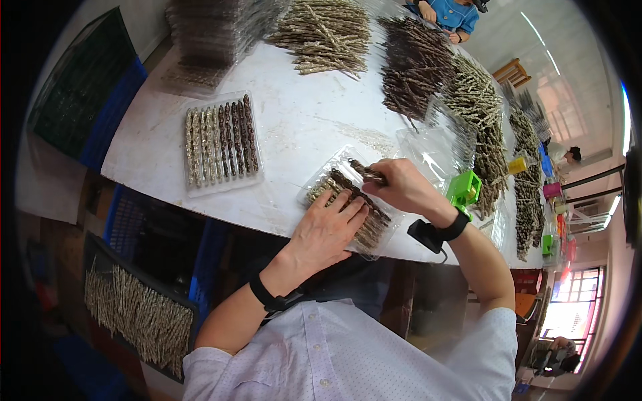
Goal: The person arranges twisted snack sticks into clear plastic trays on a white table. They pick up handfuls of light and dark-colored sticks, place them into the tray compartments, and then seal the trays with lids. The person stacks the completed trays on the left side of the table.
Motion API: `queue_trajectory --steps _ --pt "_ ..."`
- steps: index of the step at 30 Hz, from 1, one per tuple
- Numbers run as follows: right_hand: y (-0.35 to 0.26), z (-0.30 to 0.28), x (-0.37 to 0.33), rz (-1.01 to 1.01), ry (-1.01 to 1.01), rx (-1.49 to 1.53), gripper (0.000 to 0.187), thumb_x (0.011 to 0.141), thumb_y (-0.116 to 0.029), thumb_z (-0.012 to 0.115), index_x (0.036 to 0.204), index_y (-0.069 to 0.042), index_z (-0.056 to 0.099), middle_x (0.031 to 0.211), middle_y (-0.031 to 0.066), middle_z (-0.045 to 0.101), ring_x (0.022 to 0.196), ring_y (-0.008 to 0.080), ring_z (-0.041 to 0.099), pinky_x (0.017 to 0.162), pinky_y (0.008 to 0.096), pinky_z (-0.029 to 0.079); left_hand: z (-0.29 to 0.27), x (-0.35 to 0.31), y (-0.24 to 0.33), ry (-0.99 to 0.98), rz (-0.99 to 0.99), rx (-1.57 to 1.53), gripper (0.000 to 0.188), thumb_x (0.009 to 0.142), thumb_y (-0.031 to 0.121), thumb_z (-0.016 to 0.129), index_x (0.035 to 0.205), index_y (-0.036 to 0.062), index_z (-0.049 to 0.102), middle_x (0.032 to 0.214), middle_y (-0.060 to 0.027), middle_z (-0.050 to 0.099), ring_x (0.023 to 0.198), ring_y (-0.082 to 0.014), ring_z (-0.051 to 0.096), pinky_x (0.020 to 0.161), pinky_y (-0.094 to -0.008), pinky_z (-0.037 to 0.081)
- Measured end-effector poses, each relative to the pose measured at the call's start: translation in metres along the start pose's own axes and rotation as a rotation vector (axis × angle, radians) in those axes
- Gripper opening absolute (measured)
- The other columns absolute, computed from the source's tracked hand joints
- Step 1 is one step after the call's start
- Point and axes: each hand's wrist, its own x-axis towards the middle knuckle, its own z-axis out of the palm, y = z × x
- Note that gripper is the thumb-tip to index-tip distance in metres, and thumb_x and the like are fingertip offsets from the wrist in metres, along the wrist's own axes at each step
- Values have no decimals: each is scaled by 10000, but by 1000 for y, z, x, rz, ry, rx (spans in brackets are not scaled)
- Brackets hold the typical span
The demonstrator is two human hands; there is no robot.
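A clear plastic tray (314,182) lies at the table's near edge, partly filled with pale and dark brown twisted sticks (344,182). Across these sticks my left hand (326,226) rests with its fingers spread, pressing lightly from above. My right hand (401,184) is closed around dark brown twisted sticks (364,171), held over the tray's far right part; how many is hidden by the fingers. To the left, a second clear tray (258,175) holds a neat row of sticks, pale ones on its left half and dark ones on its right.
Tall stacks of clear trays (210,33) stand at the back left. Loose piles of pale sticks (324,33) and dark sticks (418,67) cover the far side. A green tape dispenser (464,190) sits right of my hand. Across the table, a person in blue (451,13) works.
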Motion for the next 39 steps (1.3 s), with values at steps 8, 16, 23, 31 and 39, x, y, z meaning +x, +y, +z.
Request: queue_trajectory --steps 8,16,23,31,39 --pt "11 19 6 79 -111 -110 221 804 -249 691 842 -30 689 739 211 653 758 405 644 689 484 507 2 0 0 19 9 -14 734 641 353 828 1273 66 588 1286 -80 540 1253 -273 475 1066 -438 353" --pt "13 18 -1 89 -82 -205 237 821 -266 683 846 -31 692 746 197 658 766 401 649 702 480 514 1 -1 1 11 6 -23 763 633 348 838 1293 71 572 1289 -85 542 1245 -278 483 1070 -446 350" --pt "1 -3 0 106 45 -77 329 852 -344 698 841 -15 690 841 189 634 805 362 638 681 437 486 -5 4 1 -36 5 -8 817 620 374 849 1318 76 548 1270 -87 532 1241 -267 476 1068 -444 347" --pt "-4 -34 -3 132 -48 177 326 841 -302 722 812 18 667 591 191 569 500 277 494 534 405 410 0 7 5 -84 -5 90 850 606 408 863 1319 74 543 1272 -90 515 1249 -278 455 1059 -435 344" --pt "4 -18 1 54 -102 -123 284 813 -247 759 862 23 683 702 224 627 657 367 617 616 420 472 0 8 6 -52 -1 61 839 608 391 864 1309 59 545 1261 -100 514 1246 -271 452 1064 -432 335"
